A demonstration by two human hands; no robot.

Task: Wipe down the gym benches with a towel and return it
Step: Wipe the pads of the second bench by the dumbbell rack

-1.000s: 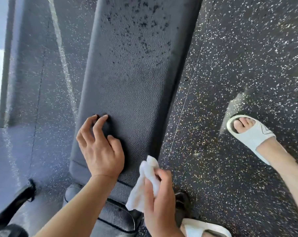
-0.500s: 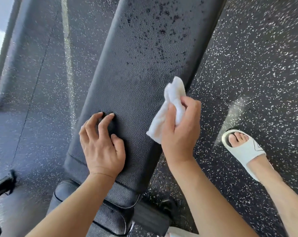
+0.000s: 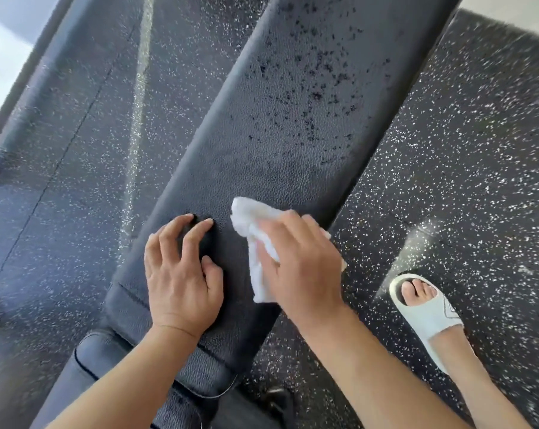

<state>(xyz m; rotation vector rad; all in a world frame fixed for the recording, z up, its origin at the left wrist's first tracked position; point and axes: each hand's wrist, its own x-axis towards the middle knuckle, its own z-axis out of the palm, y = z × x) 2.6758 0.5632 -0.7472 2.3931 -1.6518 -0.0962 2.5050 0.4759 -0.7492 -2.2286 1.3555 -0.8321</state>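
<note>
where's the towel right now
In the head view the white towel lies on the near part of the black bench pad, pressed under the right hand, just right of the left hand.

The black padded bench point(image 3: 293, 125) runs diagonally over a speckled rubber floor point(image 3: 447, 181). Dark wet specks point(image 3: 317, 72) dot its far half, beyond the fingers point(image 3: 184, 230). A white towel point(image 3: 256, 243) lies pressed on it, just right of them.

No readable text, no brand name, no number or sign, only an embossed line pattern without letters on the white slide sandal point(image 3: 429, 314)
</note>
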